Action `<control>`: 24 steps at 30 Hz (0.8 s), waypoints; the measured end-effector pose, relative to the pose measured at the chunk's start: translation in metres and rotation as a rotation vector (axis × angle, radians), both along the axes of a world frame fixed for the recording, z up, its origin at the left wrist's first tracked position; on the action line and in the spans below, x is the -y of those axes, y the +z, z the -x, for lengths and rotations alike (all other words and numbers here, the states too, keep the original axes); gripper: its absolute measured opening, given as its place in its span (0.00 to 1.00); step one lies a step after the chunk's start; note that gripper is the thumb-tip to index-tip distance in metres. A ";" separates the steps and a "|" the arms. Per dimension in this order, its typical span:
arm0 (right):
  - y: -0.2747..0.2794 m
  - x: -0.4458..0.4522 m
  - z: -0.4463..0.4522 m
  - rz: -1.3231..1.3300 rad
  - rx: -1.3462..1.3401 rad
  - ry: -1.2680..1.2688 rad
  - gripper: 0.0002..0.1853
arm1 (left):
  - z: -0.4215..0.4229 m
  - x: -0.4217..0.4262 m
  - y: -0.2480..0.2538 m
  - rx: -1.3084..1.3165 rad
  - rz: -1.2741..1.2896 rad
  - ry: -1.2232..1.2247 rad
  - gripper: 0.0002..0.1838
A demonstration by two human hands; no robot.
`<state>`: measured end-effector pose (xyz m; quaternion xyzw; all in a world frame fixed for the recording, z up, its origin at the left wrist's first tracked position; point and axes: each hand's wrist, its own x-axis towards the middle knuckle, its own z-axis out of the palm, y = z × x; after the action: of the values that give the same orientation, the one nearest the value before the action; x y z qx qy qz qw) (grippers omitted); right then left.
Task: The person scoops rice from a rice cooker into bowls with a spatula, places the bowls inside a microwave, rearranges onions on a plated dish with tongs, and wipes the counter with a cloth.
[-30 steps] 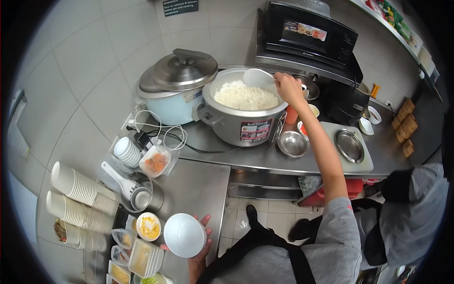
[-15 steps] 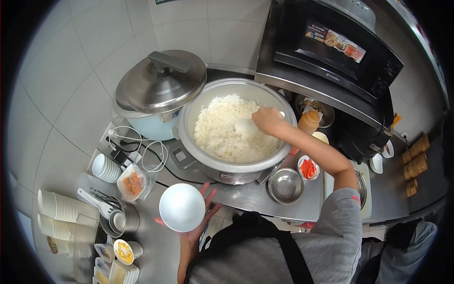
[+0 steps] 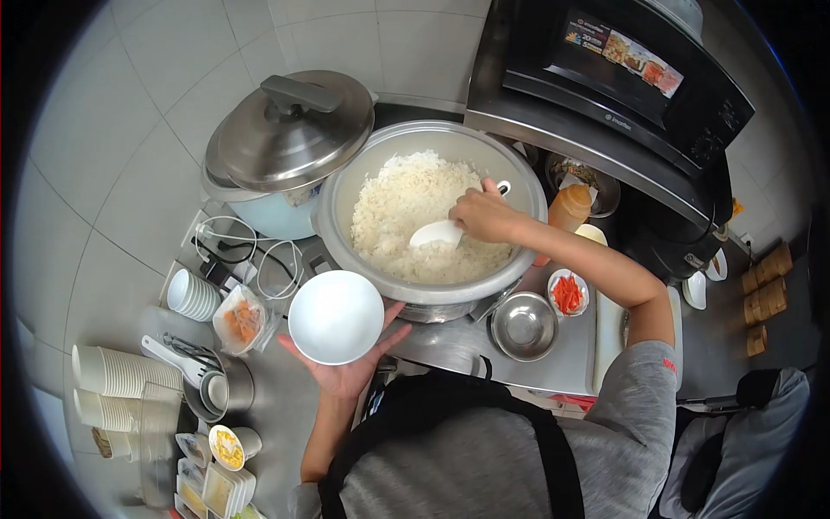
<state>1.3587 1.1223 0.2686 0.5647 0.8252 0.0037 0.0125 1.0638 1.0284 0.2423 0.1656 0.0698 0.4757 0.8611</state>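
My right hand point(image 3: 486, 214) is closed round the handle of a white rice paddle point(image 3: 435, 233). The paddle's blade rests in the cooked white rice point(image 3: 405, 192) that fills much of a large rice cooker pot point(image 3: 415, 291). On my left palm sits a white bowl point(image 3: 336, 317), its inside bare. The fingers of my left hand point(image 3: 344, 379) spread beneath and around the bowl, which is close to the front left of the pot's rim.
A second cooker with a steel lid point(image 3: 294, 130) stands behind left. Right of the pot are a steel bowl point(image 3: 524, 326), a dish of red strips point(image 3: 568, 294) and a sauce bottle point(image 3: 571, 208). A black oven point(image 3: 622, 95) overhangs the back right. Stacked cups point(image 3: 121, 372) line the left.
My right hand and the paddle have shifted left and slightly down in the rice, with the blade now tilted. The bowl in my left hand has come nearer the pot.
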 end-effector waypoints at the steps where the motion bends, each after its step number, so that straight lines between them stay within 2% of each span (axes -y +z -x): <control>1: 0.002 0.004 0.004 0.012 0.008 0.017 0.06 | 0.000 -0.001 0.001 0.007 -0.013 0.002 0.63; 3: 0.004 0.013 0.009 0.071 -0.007 0.046 0.06 | -0.003 0.001 0.002 0.029 -0.028 0.016 0.65; 9: 0.003 0.008 0.006 0.336 -0.103 0.049 0.06 | -0.002 0.000 0.003 0.019 -0.073 0.013 0.63; 13: -0.008 -0.017 -0.007 0.737 -0.313 -0.069 0.06 | 0.008 0.004 0.001 0.024 -0.035 -0.034 0.57; 15: -0.026 -0.030 -0.023 0.833 -0.437 -0.099 0.10 | 0.022 0.008 0.000 -0.032 -0.025 -0.073 0.52; 16: -0.026 -0.032 -0.028 0.881 -0.502 -0.115 0.12 | 0.030 0.011 0.000 -0.100 -0.011 -0.007 0.51; 18: -0.020 -0.033 -0.038 0.849 -0.567 -0.150 0.12 | 0.046 0.016 0.001 -0.239 0.021 0.127 0.49; 21: -0.002 -0.030 -0.045 0.710 -0.654 -0.185 0.10 | 0.050 0.005 0.017 -0.142 -0.143 0.128 0.43; 24: 0.030 -0.027 -0.044 0.551 -0.727 -0.199 0.10 | 0.023 -0.018 0.044 -0.252 -0.199 0.214 0.36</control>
<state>1.4027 1.1491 0.2983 0.5812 0.6882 -0.4151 -0.1277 1.0408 1.0461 0.2861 0.2997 0.1469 0.5447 0.7693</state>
